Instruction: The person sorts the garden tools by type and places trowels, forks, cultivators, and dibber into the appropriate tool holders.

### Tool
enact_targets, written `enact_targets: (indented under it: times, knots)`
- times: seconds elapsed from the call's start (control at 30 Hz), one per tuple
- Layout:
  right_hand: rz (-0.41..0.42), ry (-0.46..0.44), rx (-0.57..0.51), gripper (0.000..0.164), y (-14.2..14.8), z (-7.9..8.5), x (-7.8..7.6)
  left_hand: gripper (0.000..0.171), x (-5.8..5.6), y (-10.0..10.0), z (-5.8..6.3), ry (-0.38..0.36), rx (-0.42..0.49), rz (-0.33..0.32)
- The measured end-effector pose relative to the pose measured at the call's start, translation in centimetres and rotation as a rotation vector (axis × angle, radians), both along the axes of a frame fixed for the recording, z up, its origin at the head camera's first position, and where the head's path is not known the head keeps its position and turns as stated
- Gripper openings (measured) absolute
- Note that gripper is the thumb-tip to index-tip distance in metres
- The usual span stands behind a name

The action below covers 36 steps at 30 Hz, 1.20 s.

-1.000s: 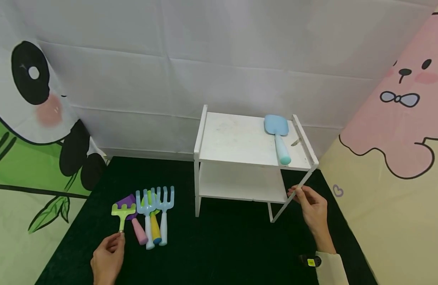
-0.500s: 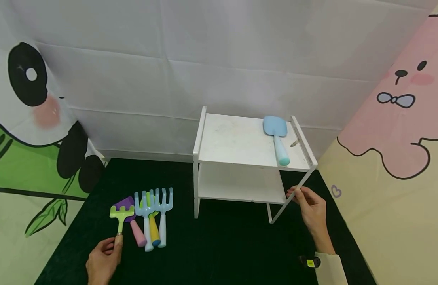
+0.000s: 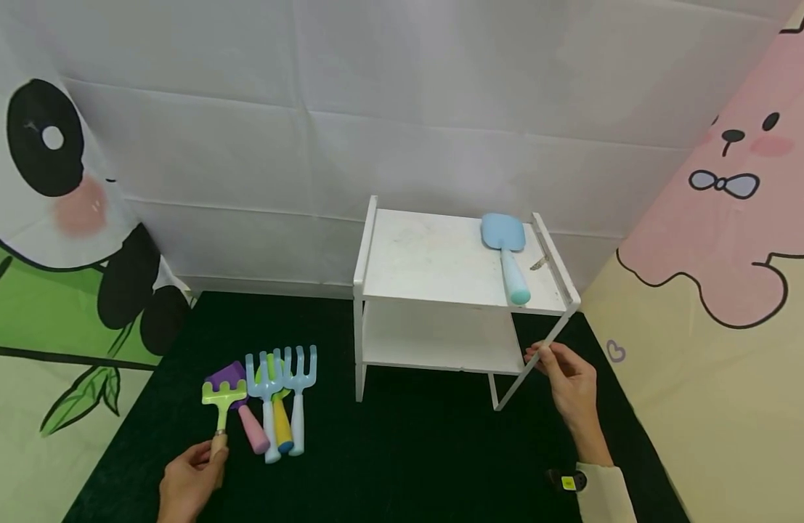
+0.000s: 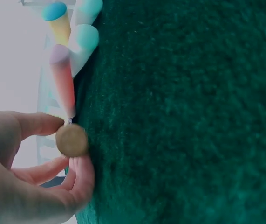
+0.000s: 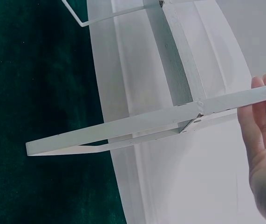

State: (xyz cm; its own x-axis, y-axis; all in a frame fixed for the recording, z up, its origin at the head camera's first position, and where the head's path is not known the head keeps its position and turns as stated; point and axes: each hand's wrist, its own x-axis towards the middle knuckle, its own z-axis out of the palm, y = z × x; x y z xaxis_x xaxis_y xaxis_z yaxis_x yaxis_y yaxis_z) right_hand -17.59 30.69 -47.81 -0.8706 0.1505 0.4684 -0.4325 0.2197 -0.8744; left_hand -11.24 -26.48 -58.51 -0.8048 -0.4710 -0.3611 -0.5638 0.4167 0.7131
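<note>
My left hand point(image 3: 191, 479) pinches the wooden handle of a small green rake point(image 3: 223, 396) between thumb and fingers at the left. In the left wrist view the handle's round butt end point(image 4: 71, 140) faces the camera. The rake's head overlaps a purple shovel with a pink handle point(image 3: 253, 428). My right hand point(image 3: 571, 381) grips the slanted front leg point(image 3: 529, 369) of a white two-tier shelf point(image 3: 434, 258), thumb in front and fingers behind. A light blue shovel point(image 3: 504, 232) lies on the shelf's top board, toward its right side.
Beside the purple shovel lie two light blue forks point(image 3: 268, 407) with a yellow-handled green tool point(image 3: 282, 425) between them. Dark green cloth point(image 3: 402, 457) covers the table. A white sheet point(image 3: 245, 145) hangs behind, and printed cartoon sheets point(image 3: 735, 218) flank both sides.
My left hand has drawn slightly back toward me along the rake, showing more of its wooden handle. The right hand stays on the shelf leg, and the whole view has shifted a little.
</note>
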Motion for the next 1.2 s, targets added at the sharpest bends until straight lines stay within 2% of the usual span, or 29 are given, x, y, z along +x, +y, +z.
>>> enact_targets:
  times: [0.2, 0.3, 0.43, 0.53, 0.67, 0.77, 1.0, 1.2]
  knots:
    - [-0.009, -0.004, 0.004, 0.019, -0.1, -0.1, -0.1, 0.065, 0.3, -0.3, 0.4, -0.026, 0.033, -0.013]
    - [-0.011, -0.004, 0.01, 0.019, 0.0, -0.2, -0.1, 0.075, 0.3, -0.5, 0.5, -0.063, 0.105, -0.021]
    - [-0.01, -0.004, 0.013, 0.018, 0.0, -0.2, -0.1, 0.086, 0.2, -0.6, 0.4, -0.134, 0.221, 0.011]
    - [-0.011, -0.005, 0.014, 0.018, -0.1, -0.1, -0.1, 0.088, 0.1, -0.6, 0.1, -0.159, 0.259, 0.036]
    - [-0.012, -0.007, 0.013, 0.018, -0.1, 0.0, 0.0, 0.091, 0.1, -0.7, -0.2, -0.175, 0.288, 0.028]
    - [0.001, -0.01, 0.021, 0.019, 0.0, 0.0, 0.0, 0.094, 0.2, -0.7, -0.4, -0.173, 0.302, 0.039]
    - [0.015, -0.002, 0.043, 0.02, 0.1, 0.0, -0.1, 0.092, 0.5, 0.1, -0.7, -0.12, 0.336, 0.126]
    - [0.001, -0.008, 0.034, 0.019, 0.1, 0.0, -0.1, 0.083, 0.8, 1.3, -0.1, -0.088, 0.34, 0.163]
